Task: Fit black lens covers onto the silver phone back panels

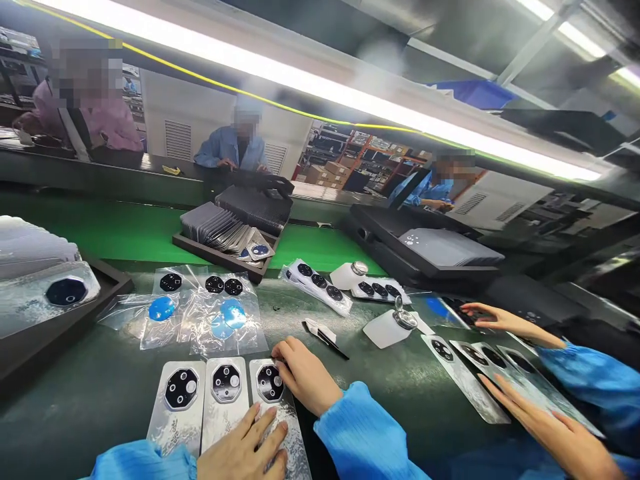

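Note:
Three silvery phone back covers lie side by side: a left one point(167, 423), a middle one point(225, 421) and a right one point(299, 460). Each carries a black octagonal camera plate with small round holes. My left hand point(245, 443) rests on the lower part of the right cover, fingers spread and flat. Over that cover's camera plate point(269, 383), my right hand point(307, 373) bends down with curled fingers. Its fingertips touch the plate's right edge; what they pinch, if anything, is hidden. Clear plastic sheets point(193, 320) with black camera discs and blue round films lie behind.
A black pen-like tool point(334, 348), a white pump bottle point(390, 328) and bagged discs point(320, 283) lie ahead. Trays of covers stand left point(105, 287), centre back point(260, 270) and right back point(435, 273). At right, a co-worker's hands point(543, 417) hover over more covers point(465, 380).

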Action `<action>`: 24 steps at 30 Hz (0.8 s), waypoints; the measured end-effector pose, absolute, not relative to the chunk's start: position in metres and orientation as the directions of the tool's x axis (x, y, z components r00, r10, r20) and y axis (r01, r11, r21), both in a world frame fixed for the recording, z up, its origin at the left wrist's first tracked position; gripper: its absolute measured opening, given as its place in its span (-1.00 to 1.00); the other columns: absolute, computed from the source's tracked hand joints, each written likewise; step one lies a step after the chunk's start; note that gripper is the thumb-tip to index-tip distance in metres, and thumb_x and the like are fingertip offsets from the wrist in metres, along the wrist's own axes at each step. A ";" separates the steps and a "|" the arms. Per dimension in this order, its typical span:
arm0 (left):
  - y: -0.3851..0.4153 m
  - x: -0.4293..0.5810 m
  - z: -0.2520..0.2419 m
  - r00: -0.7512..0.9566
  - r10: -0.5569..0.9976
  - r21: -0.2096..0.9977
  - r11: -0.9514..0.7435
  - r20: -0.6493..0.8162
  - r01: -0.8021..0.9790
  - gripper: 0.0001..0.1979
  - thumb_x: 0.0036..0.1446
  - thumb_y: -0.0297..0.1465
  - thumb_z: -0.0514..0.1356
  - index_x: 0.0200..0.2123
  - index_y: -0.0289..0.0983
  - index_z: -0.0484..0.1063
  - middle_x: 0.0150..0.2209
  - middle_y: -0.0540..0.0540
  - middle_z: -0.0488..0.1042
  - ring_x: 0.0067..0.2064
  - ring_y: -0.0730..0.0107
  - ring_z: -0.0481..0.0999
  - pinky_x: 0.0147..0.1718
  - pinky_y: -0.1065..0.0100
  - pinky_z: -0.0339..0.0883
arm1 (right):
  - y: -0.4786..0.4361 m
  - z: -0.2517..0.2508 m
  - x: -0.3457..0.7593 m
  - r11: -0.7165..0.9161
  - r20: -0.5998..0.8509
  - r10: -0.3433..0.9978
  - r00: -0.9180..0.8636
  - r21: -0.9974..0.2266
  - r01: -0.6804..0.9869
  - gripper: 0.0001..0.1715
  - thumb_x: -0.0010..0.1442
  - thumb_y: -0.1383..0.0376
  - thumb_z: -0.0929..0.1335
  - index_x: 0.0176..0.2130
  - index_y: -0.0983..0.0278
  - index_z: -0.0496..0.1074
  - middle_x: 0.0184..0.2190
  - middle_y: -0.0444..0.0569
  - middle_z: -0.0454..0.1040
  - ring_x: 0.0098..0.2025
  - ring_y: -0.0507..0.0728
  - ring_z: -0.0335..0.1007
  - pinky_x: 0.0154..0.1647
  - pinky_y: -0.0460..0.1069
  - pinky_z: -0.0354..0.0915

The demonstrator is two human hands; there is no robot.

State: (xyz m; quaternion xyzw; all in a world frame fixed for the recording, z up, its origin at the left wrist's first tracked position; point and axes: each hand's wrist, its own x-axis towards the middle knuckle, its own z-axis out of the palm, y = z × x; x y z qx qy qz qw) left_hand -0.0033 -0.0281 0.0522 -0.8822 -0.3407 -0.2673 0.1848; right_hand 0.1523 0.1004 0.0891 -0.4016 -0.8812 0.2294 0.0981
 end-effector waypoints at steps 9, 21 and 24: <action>-0.026 -0.005 0.042 0.605 0.451 -0.142 -0.713 0.657 0.687 -0.93 0.23 -0.38 0.21 -0.22 -0.24 0.42 -0.07 -0.04 0.54 -0.02 0.23 0.51 0.12 0.17 0.20 | 0.121 0.093 0.152 0.571 -0.039 0.702 -0.711 -0.565 0.596 -0.85 0.24 0.37 0.28 -0.40 0.23 0.28 -0.35 -0.09 0.37 -0.29 0.10 0.30 -0.26 -0.01 0.26; -0.024 -0.004 0.051 0.548 0.473 -0.104 -0.685 0.690 0.721 -0.92 0.27 -0.40 0.14 -0.27 -0.22 0.43 -0.14 0.03 0.58 -0.09 0.30 0.54 0.08 0.25 0.24 | 0.126 0.090 0.167 0.509 0.092 0.787 -0.610 -0.655 0.559 -0.88 0.23 0.29 0.28 -0.33 0.20 0.40 -0.34 -0.11 0.42 -0.31 0.07 0.35 -0.27 -0.04 0.28; -0.023 -0.005 0.050 0.545 0.478 -0.097 -0.684 0.689 0.723 -0.89 0.29 -0.41 0.10 -0.27 -0.23 0.43 -0.15 0.03 0.59 -0.09 0.29 0.54 0.09 0.23 0.24 | 0.140 0.087 0.197 0.443 0.191 0.882 -0.430 -0.646 0.622 -0.81 0.27 0.21 0.25 -0.24 0.22 0.40 -0.31 -0.05 0.42 -0.27 0.12 0.36 -0.25 0.00 0.28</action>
